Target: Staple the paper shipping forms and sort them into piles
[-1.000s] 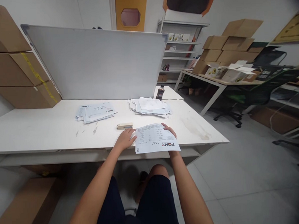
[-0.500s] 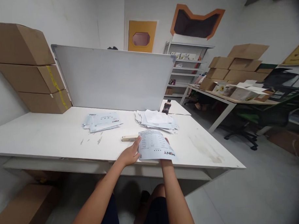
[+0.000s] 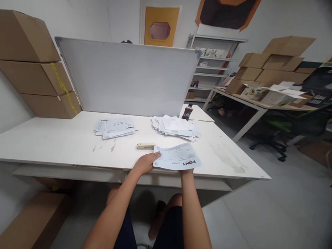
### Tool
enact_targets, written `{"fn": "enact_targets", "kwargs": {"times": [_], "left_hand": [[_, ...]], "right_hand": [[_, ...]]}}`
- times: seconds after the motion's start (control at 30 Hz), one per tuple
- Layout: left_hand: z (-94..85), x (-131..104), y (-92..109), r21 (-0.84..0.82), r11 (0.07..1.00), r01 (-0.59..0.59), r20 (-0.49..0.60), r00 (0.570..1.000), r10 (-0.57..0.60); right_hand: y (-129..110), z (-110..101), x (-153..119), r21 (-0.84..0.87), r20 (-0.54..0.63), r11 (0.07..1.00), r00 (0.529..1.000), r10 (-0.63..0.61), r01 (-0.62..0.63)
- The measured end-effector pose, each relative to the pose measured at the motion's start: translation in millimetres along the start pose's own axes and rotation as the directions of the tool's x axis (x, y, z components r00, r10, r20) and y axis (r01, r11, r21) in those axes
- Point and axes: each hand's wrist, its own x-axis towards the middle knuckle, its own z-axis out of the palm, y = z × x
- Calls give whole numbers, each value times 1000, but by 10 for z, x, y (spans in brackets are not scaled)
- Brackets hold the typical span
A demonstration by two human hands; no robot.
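A printed sheet of pale blue paper (image 3: 174, 155) with a PONY logo is held over the front edge of the white table, its near edge bowed. My left hand (image 3: 146, 163) pinches its left side, thumb on top. My right hand (image 3: 187, 171) is under the sheet's right part; the paper hides its fingers, so I cannot tell their grip. Just behind the sheet's left corner lies a cream stapler (image 3: 145, 145). Farther back is a messy stack of papers (image 3: 177, 125), with a smaller pile of PONY sheets (image 3: 118, 127) to its left.
A dark drink bottle (image 3: 187, 112) stands behind the paper stack, beside a whiteboard (image 3: 128, 76) propped along the table's back. Cardboard boxes (image 3: 30, 76) rise at the back left. The white tabletop (image 3: 60, 137) ends at a front edge near me. Another table with boxes stands right.
The sheet has tipped flatter and its near edge has lifted into a curve. Right-hand fingers that showed at its right edge are now hidden. The camera view has shifted slightly.
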Motion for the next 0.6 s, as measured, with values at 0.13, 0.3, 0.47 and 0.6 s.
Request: {"fn": "enact_targets", "kwargs": {"times": [0.13, 0.3, 0.47, 0.6], "left_hand": [[4, 31, 20, 72, 997, 7, -14, 1000, -6], [34, 37, 28, 116, 985, 129, -103, 988, -118], [46, 35, 15, 116, 972, 203, -147, 972, -185], [69, 37, -35, 102, 972, 212, -210, 960, -188]], "right_hand": [[-152, -3, -53, 47, -30, 994, 994, 104, -102], [-243, -66, -4, 70, -118, 974, 968, 223, -216], [-195, -136, 70, 37, -118, 974, 967, 228, -225], [-293, -137, 199, -54, -82, 952, 951, 297, -302]]}}
